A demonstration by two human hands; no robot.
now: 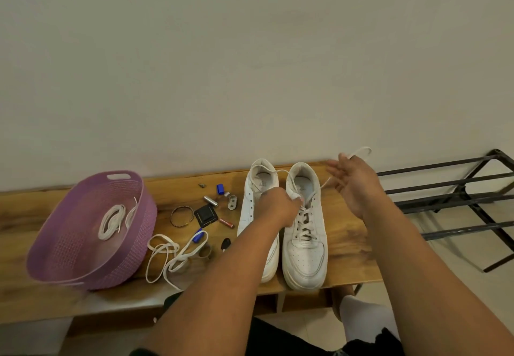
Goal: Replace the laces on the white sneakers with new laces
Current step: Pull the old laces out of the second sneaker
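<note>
Two white sneakers stand side by side on the wooden bench (347,239), toes toward me. The left sneaker (257,188) has bare eyelets; the right sneaker (304,244) is laced over its lower half. My left hand (281,205) pinches the lace at the upper eyelets of the right sneaker. My right hand (353,180) is raised to the right of the shoes with fingers spread, and the white lace (361,151) loops over its fingertips and runs down to the shoe. A loose white lace (169,255) lies on the bench left of the shoes.
A purple plastic basket (55,250) at the left holds coiled white laces (110,220). Small items lie between basket and shoes: a bracelet (181,216), a black square piece (205,215), batteries, blue caps. A black metal rack (456,202) stands to the right. The wall is behind.
</note>
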